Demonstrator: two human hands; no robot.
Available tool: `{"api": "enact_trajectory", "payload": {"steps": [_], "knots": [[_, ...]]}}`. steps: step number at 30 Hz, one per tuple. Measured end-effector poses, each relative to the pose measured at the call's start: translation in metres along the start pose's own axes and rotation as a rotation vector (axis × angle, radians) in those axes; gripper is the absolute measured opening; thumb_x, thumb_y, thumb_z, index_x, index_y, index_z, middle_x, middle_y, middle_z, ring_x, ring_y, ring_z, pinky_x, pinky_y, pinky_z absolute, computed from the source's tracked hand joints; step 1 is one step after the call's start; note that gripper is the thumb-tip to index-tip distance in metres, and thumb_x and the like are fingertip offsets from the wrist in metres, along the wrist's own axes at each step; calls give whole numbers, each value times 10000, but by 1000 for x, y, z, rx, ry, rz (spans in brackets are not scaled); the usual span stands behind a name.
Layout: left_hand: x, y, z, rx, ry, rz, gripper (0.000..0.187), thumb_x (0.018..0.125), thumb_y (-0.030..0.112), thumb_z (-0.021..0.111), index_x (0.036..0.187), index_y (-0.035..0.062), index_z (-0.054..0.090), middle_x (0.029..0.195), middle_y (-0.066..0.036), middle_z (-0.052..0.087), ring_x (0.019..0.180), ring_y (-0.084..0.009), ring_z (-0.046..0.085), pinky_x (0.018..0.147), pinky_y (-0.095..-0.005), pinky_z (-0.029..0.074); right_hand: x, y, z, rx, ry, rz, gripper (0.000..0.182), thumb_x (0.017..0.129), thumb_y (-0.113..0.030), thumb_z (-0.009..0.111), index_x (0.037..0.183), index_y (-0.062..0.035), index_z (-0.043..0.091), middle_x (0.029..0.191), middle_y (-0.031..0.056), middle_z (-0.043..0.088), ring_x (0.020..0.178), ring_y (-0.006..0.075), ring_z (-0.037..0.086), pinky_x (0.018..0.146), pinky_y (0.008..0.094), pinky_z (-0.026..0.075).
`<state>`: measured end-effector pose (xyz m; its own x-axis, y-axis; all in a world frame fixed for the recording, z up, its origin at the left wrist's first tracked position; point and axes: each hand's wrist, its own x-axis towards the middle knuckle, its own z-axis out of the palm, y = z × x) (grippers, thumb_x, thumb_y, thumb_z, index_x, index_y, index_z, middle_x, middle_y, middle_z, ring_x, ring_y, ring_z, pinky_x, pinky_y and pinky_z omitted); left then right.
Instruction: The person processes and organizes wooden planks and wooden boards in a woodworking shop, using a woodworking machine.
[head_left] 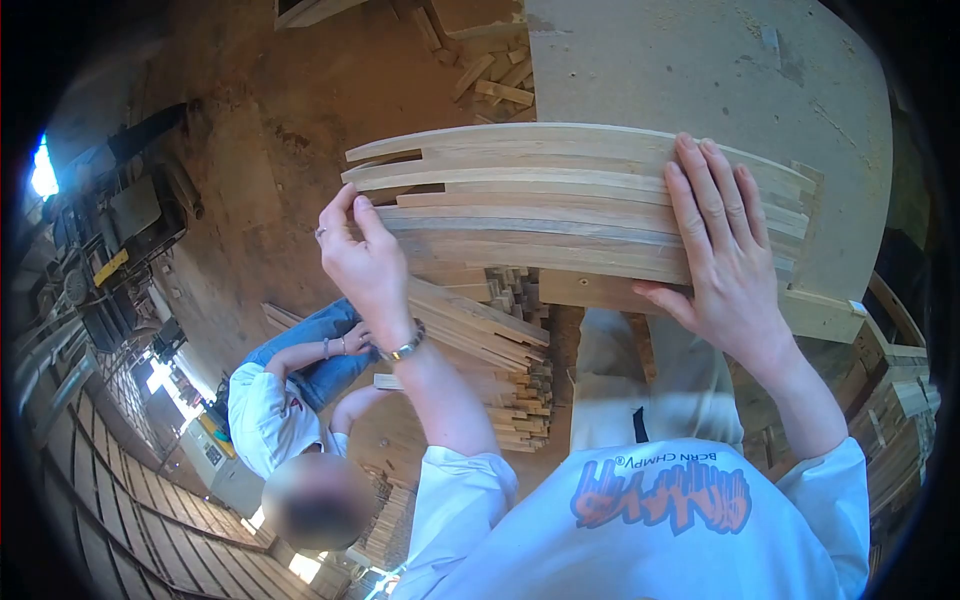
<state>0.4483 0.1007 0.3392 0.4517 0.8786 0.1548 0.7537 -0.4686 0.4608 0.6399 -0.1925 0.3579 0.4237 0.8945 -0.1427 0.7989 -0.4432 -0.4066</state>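
Observation:
A layer of long, thin wooden strips [550, 205] lies side by side across the board-topped table, their left ends uneven and jutting past its edge. My left hand [365, 260] is at those left ends, thumb and curled forefinger closed at the end of one strip beside a dark gap. The exact grip is partly hidden by the fingers. Flat across the right part of the strips rests my right hand [720, 240], fingers stretched out and thumb over the near edge. A wooden stop [808, 215] stands at the strips' right ends.
The pale table [700, 70] extends beyond the strips. Below are stacked wooden strips [480, 330]; offcuts [500, 80] lie on the floor. At the left a co-worker [285, 410] sits low, holding a small pale piece. More wood [900, 410] is stacked at the right.

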Motion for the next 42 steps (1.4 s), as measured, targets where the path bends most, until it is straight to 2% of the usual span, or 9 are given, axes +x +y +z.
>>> {"api": "enact_trajectory", "payload": {"steps": [6,9,12,15,19,22,31,39,42], "knots": [[-2,-9,9,-186,51,-179,256,983,148,670,1165,-27,718,1087,-153,755,963,-192,698,881,-334,537,-1,-2,1,-11,-11,2,1197,645,-481,859,1601,-35,292,1688,141,242,1568,314,218,1298,492,158],[9,-22,20,-306,226,-146,249,971,138,696,1130,-48,741,1023,-112,772,932,-176,698,891,-311,535,-3,1,-1,-20,-14,-6,1215,646,-478,864,1602,-12,277,1680,175,249,1565,346,220,1292,507,159],[5,4,15,-473,77,-278,262,961,149,707,1152,-26,748,1027,-113,771,942,-176,693,900,-317,526,-6,5,2,-16,-10,-1,1199,663,-508,849,1599,-14,286,1685,159,243,1565,326,225,1294,494,162],[-2,6,19,-151,83,-198,306,947,165,721,1204,-2,738,1034,-119,770,929,-185,692,890,-334,526,-7,4,4,-15,2,5,1188,671,-530,839,1596,-18,296,1689,141,240,1565,305,229,1296,482,165],[-2,6,19,-181,104,-168,253,924,170,735,1140,41,769,1078,-116,759,977,-222,673,910,-375,507,-6,3,3,-21,1,9,1192,663,-524,846,1593,-15,302,1688,135,245,1564,301,231,1297,482,166],[-10,27,19,144,242,244,179,898,162,741,1056,94,790,1193,-90,718,1107,-269,615,969,-414,469,-6,3,2,-10,-8,13,1193,659,-513,851,1595,-19,300,1689,129,243,1564,299,230,1298,481,167],[-17,62,30,30,92,203,115,853,160,776,954,108,791,1175,-67,649,1129,-295,551,980,-455,428,-3,1,0,-23,-16,20,1208,663,-540,853,1602,-34,288,1691,122,233,1570,283,210,1304,491,142],[-16,68,29,-3,58,227,116,826,160,794,927,104,782,1148,-46,639,1127,-297,544,1003,-472,397,6,-5,-8,-5,-131,64,1521,402,-593,946,1624,-62,212,1700,130,180,1582,296,151,1309,517,73],[2,49,14,-119,-140,298,216,805,164,812,1010,105,779,1209,-37,662,1168,-294,556,1037,-452,390,11,-9,-12,-62,-175,72,1554,372,-562,972,1627,-75,196,1695,139,172,1581,329,136,1307,542,57]]}}
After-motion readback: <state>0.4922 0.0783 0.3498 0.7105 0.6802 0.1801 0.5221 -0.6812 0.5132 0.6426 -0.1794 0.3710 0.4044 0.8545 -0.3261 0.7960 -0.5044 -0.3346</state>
